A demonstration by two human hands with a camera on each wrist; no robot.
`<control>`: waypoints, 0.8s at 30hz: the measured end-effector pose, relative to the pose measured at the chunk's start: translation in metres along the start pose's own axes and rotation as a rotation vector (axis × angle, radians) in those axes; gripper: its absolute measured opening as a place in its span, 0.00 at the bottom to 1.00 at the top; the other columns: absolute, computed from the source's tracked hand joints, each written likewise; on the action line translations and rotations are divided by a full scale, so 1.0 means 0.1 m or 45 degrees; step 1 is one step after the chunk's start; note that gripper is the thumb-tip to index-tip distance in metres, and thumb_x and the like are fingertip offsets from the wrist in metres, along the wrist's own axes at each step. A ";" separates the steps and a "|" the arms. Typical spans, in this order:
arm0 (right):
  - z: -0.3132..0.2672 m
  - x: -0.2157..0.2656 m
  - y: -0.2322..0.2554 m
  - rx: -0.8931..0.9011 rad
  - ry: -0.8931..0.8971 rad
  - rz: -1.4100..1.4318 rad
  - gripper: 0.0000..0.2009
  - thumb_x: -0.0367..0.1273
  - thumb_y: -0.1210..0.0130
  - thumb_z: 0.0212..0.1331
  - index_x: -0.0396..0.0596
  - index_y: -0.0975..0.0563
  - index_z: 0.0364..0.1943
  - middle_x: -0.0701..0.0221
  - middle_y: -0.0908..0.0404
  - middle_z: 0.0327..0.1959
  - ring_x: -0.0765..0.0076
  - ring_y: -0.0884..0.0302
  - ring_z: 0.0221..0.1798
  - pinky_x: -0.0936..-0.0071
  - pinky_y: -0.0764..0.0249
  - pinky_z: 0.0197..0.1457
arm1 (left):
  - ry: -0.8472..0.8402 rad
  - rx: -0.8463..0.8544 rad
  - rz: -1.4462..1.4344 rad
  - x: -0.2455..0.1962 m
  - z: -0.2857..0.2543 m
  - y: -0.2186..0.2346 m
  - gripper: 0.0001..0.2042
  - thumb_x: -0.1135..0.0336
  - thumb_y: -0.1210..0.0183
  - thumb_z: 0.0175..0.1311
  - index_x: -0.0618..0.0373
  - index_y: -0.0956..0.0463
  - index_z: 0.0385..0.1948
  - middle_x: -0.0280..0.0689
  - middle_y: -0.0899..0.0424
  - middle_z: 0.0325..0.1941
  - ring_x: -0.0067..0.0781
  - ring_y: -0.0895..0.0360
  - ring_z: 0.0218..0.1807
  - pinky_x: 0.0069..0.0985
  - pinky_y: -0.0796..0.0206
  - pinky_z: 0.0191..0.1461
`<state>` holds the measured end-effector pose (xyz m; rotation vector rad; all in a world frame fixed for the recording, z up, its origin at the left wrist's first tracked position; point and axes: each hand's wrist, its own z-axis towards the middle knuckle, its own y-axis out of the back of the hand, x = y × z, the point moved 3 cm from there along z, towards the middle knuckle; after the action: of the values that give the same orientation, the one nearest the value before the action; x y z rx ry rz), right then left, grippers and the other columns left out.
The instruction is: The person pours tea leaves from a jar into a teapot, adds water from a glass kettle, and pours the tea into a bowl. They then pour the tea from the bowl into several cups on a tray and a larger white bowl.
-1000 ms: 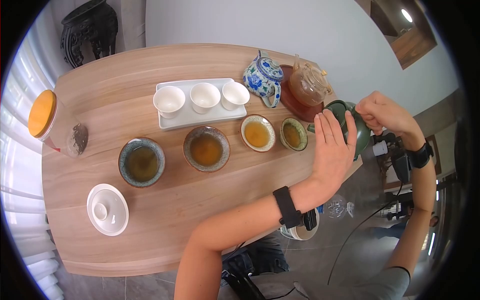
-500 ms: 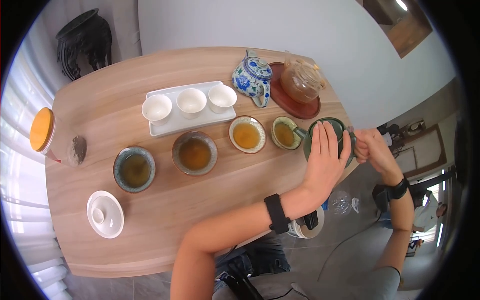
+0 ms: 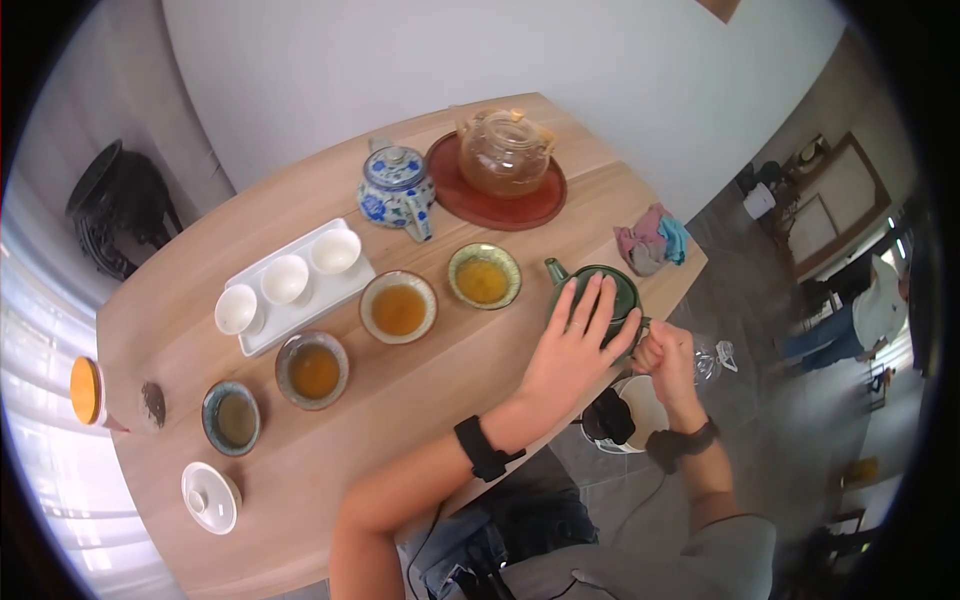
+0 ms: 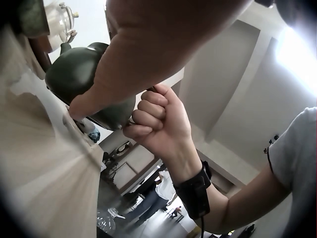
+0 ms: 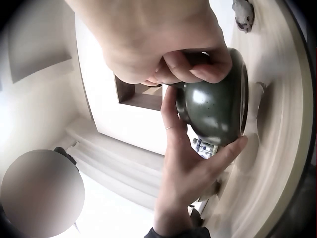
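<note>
My right hand (image 3: 668, 362) grips the handle of a dark green teapot (image 5: 213, 106), its fingers curled round it. My left hand (image 3: 570, 345) rests over the lid, fingers extended and spread; in the right wrist view the thumb (image 5: 230, 151) reaches down to the base. Both hands hide part of the lid and body. The teapot stands upright at the table's near right side, spout (image 3: 556, 268) toward a small green bowl (image 3: 483, 277) of yellow tea and apart from it. Bowls of amber tea (image 3: 398, 310), darker tea (image 3: 313, 371) and brownish tea (image 3: 236, 420) continue the row.
Behind are a blue-and-white teapot (image 3: 397, 185) and a glass teapot (image 3: 505, 150) on a red-brown tray (image 3: 450, 190). A white tray (image 3: 310, 310) bears three white cups. A crumpled cloth (image 3: 652, 240) lies right, a white lid (image 3: 211, 497) left, near an orange-lidded jar (image 3: 86, 391).
The head view has turned right. The green teapot has gone from tilted to upright, and its spout has drawn back from the small green bowl. Both hands stay on it; the cloth is now visible.
</note>
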<state>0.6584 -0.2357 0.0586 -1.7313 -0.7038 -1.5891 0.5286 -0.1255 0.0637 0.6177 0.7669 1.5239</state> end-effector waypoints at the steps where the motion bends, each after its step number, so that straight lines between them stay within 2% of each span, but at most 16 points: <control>1: -0.02 -0.04 -0.02 -0.054 0.012 0.025 0.22 0.37 0.54 0.66 0.52 0.43 0.12 0.80 0.48 0.10 0.82 0.56 0.13 0.79 0.55 0.18 | -0.017 0.013 -0.006 0.01 0.00 -0.02 0.28 0.64 0.48 0.54 0.48 0.38 0.61 0.54 0.38 0.64 0.51 0.43 0.68 0.51 0.54 0.70; 5: -0.03 -0.25 -0.04 -0.117 0.080 0.089 0.21 0.36 0.55 0.66 0.51 0.43 0.13 0.80 0.48 0.11 0.82 0.56 0.14 0.78 0.55 0.19 | -0.029 0.035 -0.052 0.02 0.00 -0.11 0.27 0.65 0.47 0.53 0.46 0.36 0.60 0.52 0.40 0.66 0.48 0.44 0.69 0.51 0.55 0.69; 12: 0.04 -0.36 -0.05 -0.071 0.101 0.145 0.21 0.35 0.58 0.67 0.52 0.44 0.13 0.80 0.47 0.11 0.81 0.55 0.14 0.77 0.54 0.19 | -0.016 0.094 -0.111 0.07 0.02 -0.09 0.26 0.69 0.50 0.55 0.45 0.35 0.60 0.52 0.43 0.68 0.47 0.46 0.70 0.50 0.55 0.69; 15: 0.09 -0.38 -0.09 -0.084 0.118 0.118 0.21 0.36 0.58 0.67 0.52 0.43 0.13 0.80 0.47 0.11 0.81 0.54 0.14 0.78 0.50 0.21 | -0.010 0.092 -0.104 0.10 0.02 -0.10 0.27 0.70 0.51 0.55 0.51 0.37 0.61 0.52 0.44 0.69 0.46 0.46 0.71 0.49 0.55 0.69; 17: 0.13 -0.41 -0.09 -0.060 0.123 0.097 0.21 0.36 0.59 0.67 0.52 0.43 0.14 0.80 0.46 0.11 0.81 0.53 0.15 0.78 0.42 0.24 | -0.011 0.145 0.090 0.12 0.01 -0.13 0.26 0.63 0.50 0.57 0.55 0.37 0.61 0.50 0.44 0.69 0.42 0.46 0.71 0.47 0.54 0.70; 18: 0.15 -0.43 -0.08 -0.059 0.127 0.097 0.21 0.36 0.59 0.67 0.52 0.43 0.14 0.80 0.46 0.11 0.81 0.53 0.15 0.78 0.42 0.24 | -0.012 0.143 0.093 0.13 0.01 -0.13 0.26 0.63 0.50 0.57 0.55 0.37 0.61 0.50 0.44 0.69 0.42 0.46 0.71 0.47 0.54 0.70; 20: 0.20 -0.47 -0.07 -0.025 0.104 0.118 0.20 0.36 0.59 0.67 0.51 0.42 0.14 0.79 0.45 0.12 0.81 0.50 0.16 0.78 0.37 0.27 | 0.022 0.105 -0.053 0.14 0.01 -0.12 0.27 0.70 0.53 0.56 0.65 0.40 0.62 0.52 0.44 0.69 0.43 0.46 0.71 0.47 0.54 0.69; 24: 0.28 -0.50 -0.10 -0.032 0.110 0.090 0.19 0.36 0.60 0.67 0.50 0.40 0.16 0.77 0.42 0.14 0.80 0.46 0.18 0.76 0.34 0.28 | 0.043 0.107 -0.068 0.15 0.00 -0.12 0.27 0.70 0.53 0.56 0.65 0.40 0.61 0.52 0.43 0.69 0.42 0.44 0.71 0.46 0.53 0.69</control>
<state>0.6628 -0.2056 0.0093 -1.6758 -0.5764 -1.6202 0.5349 -0.1101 0.0531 0.6308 0.8702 1.4623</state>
